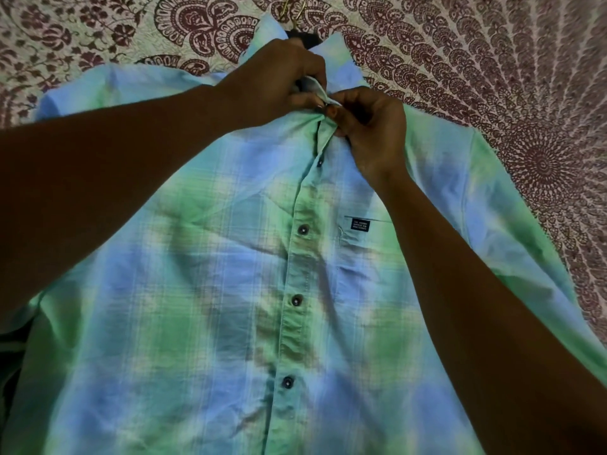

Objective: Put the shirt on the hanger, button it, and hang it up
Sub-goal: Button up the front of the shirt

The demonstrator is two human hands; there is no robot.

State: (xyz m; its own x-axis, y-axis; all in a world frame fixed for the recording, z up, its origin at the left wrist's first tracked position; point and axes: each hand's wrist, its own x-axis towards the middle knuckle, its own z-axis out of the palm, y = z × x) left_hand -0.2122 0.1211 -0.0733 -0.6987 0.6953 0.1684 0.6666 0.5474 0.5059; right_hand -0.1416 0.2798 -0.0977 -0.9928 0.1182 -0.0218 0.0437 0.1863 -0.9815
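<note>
Blue-green checked shirt [203, 290] lies front up, lower buttons [296, 300] done — at its collar the left hand [282, 80] pinches one edge of the opening in curled fingers, the right hand [371, 126] the other. Its hanger hook [290, 10] pokes out above, all on a patterned bedspread [492, 60].

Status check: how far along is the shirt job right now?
Done: shirt is on the hanger, hook showing above the collar; the lower buttons look fastened. In hand: left hand and right hand pinch the placket at the neck. Left: finish fastening there, then lift it off the bedspread and hang it.
</note>
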